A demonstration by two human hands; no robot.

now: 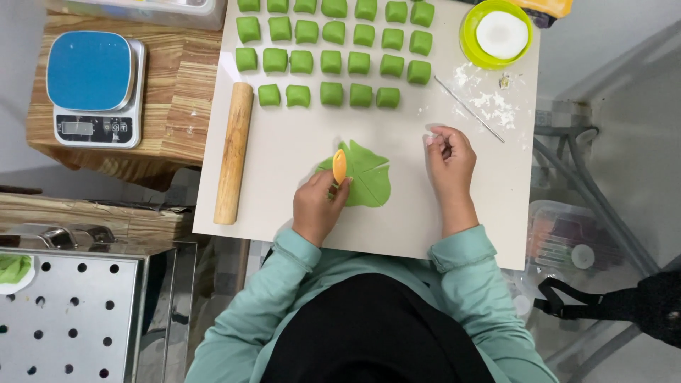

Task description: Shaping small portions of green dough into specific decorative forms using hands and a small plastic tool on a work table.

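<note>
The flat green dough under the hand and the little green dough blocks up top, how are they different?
The flat green dough is one wide, thin sheet with cut lines; the little green dough blocks are many small, thick squares. The sheet lies alone near the left hand, which holds an orange tool on it; the blocks sit untouched in rows. Both are the same green, on the same beige board.

Dough pieces in rows along the board's top; rolling pin at its left edge. Flattened dough at frame centre. Scale upper left, bowl upper right.
</note>
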